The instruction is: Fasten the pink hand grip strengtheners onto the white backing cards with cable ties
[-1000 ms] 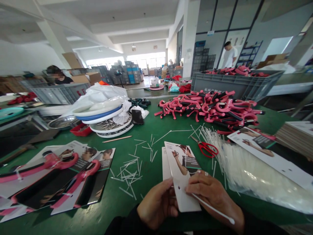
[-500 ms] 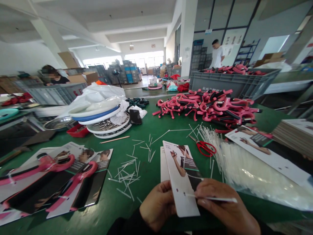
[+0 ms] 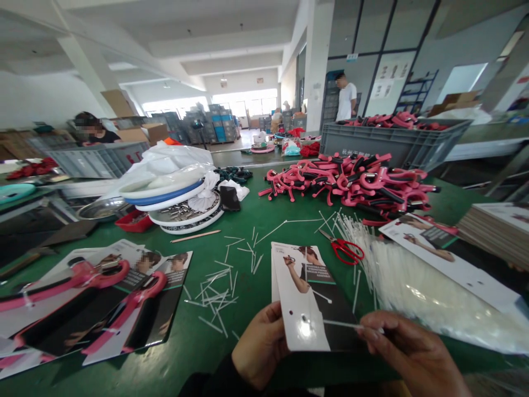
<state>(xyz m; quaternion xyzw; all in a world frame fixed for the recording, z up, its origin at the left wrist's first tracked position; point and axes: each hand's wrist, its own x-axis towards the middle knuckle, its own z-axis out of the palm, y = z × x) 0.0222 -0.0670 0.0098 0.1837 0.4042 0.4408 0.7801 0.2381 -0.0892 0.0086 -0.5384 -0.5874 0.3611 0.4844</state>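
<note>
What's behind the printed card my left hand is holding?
Behind the printed card, a white strip, apparently another card's edge, shows along the left side. The rest is covered, as is part of the left hand.

Daylight through the far windows (image 3: 248, 100) burns out to white, leaving the ceiling (image 3: 231, 27) a dim grey. A soft sheen lies on the surface (image 3: 165, 366) toward its near edge; a hard white glare sits low on the card (image 3: 295, 298), and the plastic bag (image 3: 430, 292) glints by the right edge. Wide-angle distortion slants the left pillar (image 3: 85, 77); the background is soft, with mosaic patches over two heads (image 3: 86, 128).
</note>
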